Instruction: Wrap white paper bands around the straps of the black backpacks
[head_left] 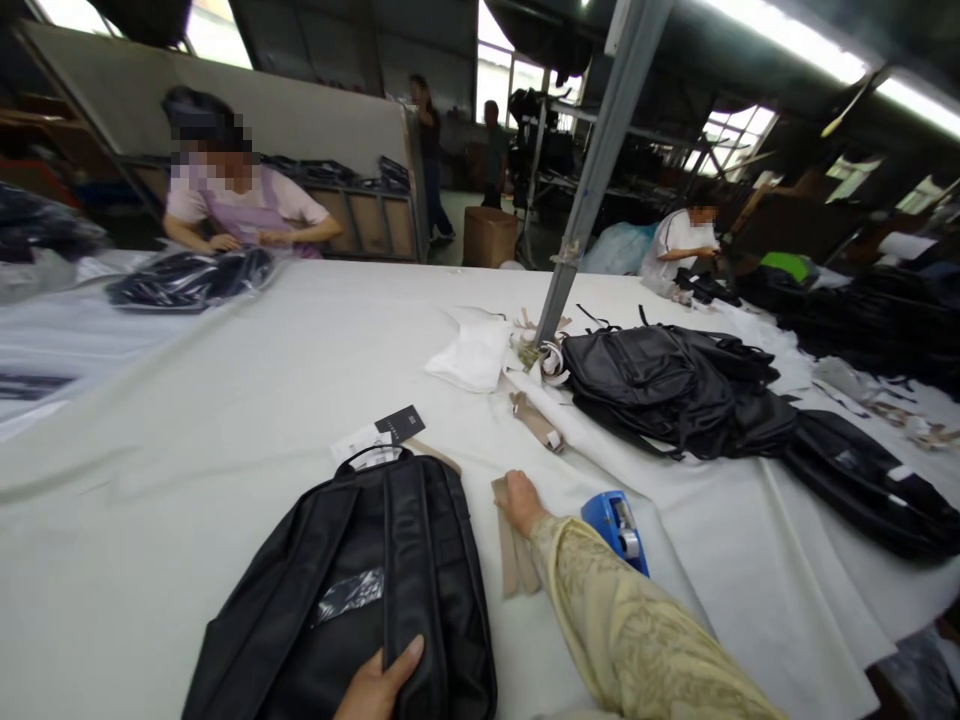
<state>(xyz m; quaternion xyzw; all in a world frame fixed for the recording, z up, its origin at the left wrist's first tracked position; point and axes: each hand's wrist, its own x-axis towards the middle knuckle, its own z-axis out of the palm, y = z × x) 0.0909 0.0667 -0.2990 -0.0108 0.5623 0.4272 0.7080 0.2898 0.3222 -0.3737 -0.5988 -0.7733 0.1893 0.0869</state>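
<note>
A black backpack (330,570) lies on the table right before me, its shoulder straps facing up and its top handle pointing away. My left hand (381,685) is closed around one shoulder strap (409,560), thumb on top. To the right of the bag, my right hand (523,503) is closed on the far end of some flat beige strips (510,560); its fingertips are partly hidden. A black hang tag (400,424) and a white label lie by the bag's handle. Beside my right forearm stands a blue tape dispenser (616,530).
A metal post (592,180) rises from the white-covered table (300,350). More black backpacks (660,385) are piled at right. A white sheet (472,350) and beige strips (536,422) lie near the post. Across the table, one person (232,200) handles a plastic-wrapped bag; another works at far right.
</note>
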